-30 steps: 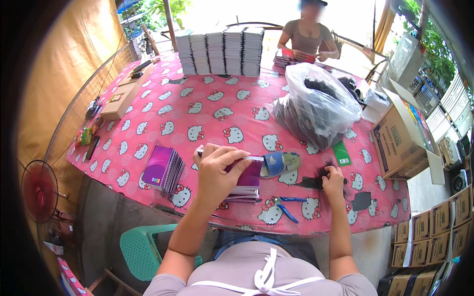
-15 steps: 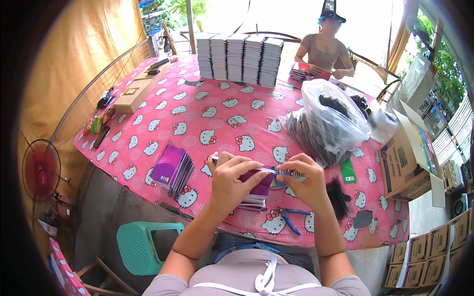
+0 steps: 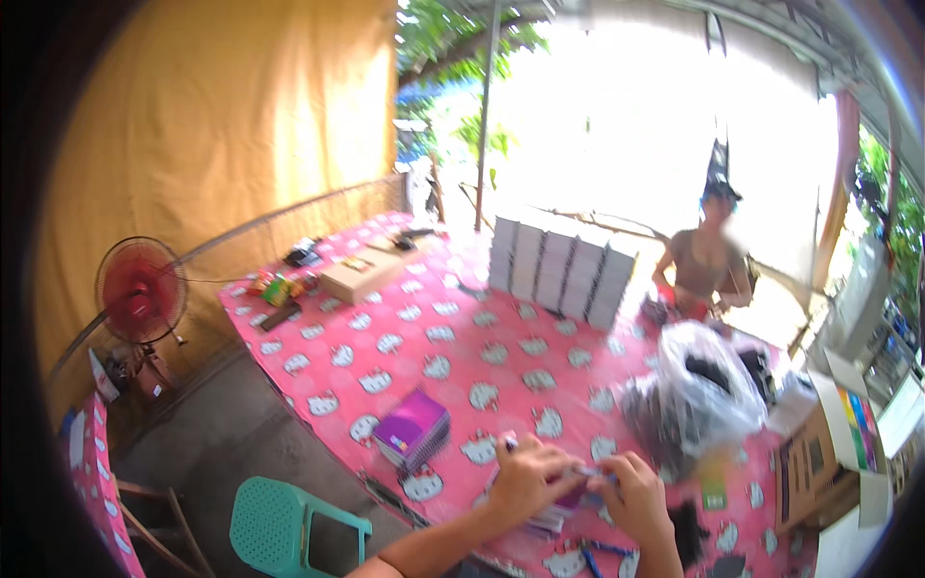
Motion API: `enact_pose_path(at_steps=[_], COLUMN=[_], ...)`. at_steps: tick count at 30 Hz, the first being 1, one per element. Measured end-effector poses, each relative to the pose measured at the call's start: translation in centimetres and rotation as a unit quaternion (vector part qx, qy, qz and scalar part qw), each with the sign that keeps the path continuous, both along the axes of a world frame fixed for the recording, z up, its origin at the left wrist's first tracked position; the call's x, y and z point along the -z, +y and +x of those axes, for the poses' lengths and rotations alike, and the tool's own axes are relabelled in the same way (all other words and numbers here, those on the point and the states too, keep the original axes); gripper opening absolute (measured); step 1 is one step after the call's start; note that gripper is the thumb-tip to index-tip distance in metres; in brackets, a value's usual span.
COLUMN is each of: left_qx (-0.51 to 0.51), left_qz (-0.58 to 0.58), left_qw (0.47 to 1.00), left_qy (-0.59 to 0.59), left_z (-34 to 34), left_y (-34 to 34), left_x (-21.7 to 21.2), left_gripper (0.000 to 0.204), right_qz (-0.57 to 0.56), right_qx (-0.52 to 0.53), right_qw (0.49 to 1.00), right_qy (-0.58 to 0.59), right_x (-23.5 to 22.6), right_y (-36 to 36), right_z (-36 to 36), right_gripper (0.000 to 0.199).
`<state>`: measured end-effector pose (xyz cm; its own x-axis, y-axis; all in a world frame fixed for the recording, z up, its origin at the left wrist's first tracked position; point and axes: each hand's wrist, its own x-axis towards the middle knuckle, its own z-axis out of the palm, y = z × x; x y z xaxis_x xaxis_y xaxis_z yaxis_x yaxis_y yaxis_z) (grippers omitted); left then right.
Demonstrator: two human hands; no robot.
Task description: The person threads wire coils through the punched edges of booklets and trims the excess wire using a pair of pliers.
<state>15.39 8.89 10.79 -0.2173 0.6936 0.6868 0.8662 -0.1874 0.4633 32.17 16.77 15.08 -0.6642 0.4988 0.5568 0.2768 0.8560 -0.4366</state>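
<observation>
My left hand (image 3: pixel 532 479) is closed on a small purple notebook (image 3: pixel 572 498), thumb and fingers at its far edge. Beside it my right hand (image 3: pixel 633 498) pinches a thin spiral coil at the right end of that edge; motion blur hides the exact grip. Under the notebook lies a low pile of similar notebooks (image 3: pixel 545 523), partly hidden by my left hand. Blue-handled cutters (image 3: pixel 590 559) rest on the table just nearer than my hands. A neat stack of purple spiral notebooks (image 3: pixel 414 429) stands to the left.
Pink patterned cloth covers the table (image 3: pixel 438 366). Black coils (image 3: pixel 687 530) and a clear bag of dark coils (image 3: pixel 699 390) lie right, near an open carton (image 3: pixel 819 462). Tall book stacks (image 3: pixel 559 273) stand far; a co-worker (image 3: pixel 708 260) sits beyond. A green stool (image 3: pixel 279 525) stands lower left.
The view has swung up and to the left, so the table and my hands appear lower and further right. Both hands stay together at the notebook's edge.
</observation>
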Motion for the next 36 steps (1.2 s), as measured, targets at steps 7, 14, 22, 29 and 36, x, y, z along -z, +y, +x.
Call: enact_pose_path(at_steps=[7,14,22,29,36], left_qx=[-0.016,-0.06,-0.014,0.0,-0.002], left_qz=[0.008,-0.005,-0.021,-0.038,-0.002], left_qw=[1.0,0.998,0.999,0.997,1.0], left_qy=[-0.001,0.029,-0.041,-0.072,-0.019], left_z=[-0.1,-0.4,0.5,0.0,-0.9], left_y=[0.3,-1.1,-0.5,-1.5,-0.7], left_x=[1.4,1.1,1.1,1.5,1.5], left_gripper=[0.019,0.021,0.02,0.022,0.031], right_qz=[-0.035,-0.014,0.004,-0.143,-0.115], right_qx=[-0.012,-0.058,-0.018,-0.123,0.042], right_qw=[0.999,0.998,0.998,0.981,0.99], right_qy=[-0.017,0.001,0.052,-0.037,-0.067], right_x=[-2.2,-0.4,0.7,1.1,9.0], right_y=[-1.5,-1.2,-1.6,1.7,8.3], right_z=[-1.6,-2.5,-2.6,-2.0,3.5], right_gripper=[0.01,0.012,0.01,0.011,0.019])
